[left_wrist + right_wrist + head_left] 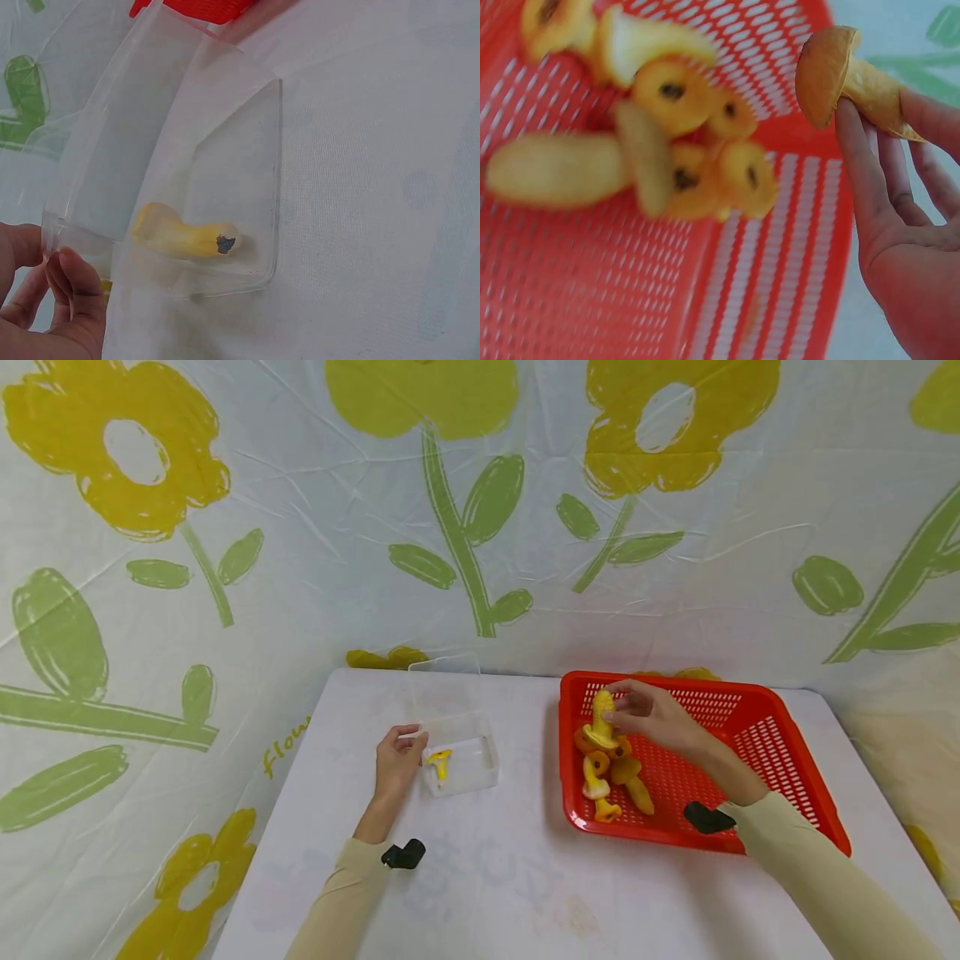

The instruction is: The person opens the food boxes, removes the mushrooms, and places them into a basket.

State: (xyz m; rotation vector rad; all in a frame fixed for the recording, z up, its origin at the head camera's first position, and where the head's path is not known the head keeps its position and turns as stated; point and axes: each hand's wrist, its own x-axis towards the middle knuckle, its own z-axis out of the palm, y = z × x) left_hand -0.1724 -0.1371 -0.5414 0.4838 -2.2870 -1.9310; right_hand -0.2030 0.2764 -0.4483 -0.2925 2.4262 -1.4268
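Observation:
My right hand (663, 717) holds a yellow mushroom (602, 714) by its stem between thumb and fingers. It is over the left part of a red plastic basket (570, 793). In the right wrist view the held mushroom (825, 79) shows a rounded cap and a pale yellow stem. Several more yellow and orange-brown mushrooms (637, 789) lie in the basket's left side. My left hand (397, 764) pinches the left edge of a clear plastic box (491, 756), near where its lid joins. One small yellow mushroom (184, 238) lies inside on its side.
The box's clear lid (444, 687) stands raised at the back. A white cloth-covered table (480, 893) carries box and basket, which stand apart. Behind and at the left hangs a white cloth (300, 568) printed with yellow flowers and green leaves.

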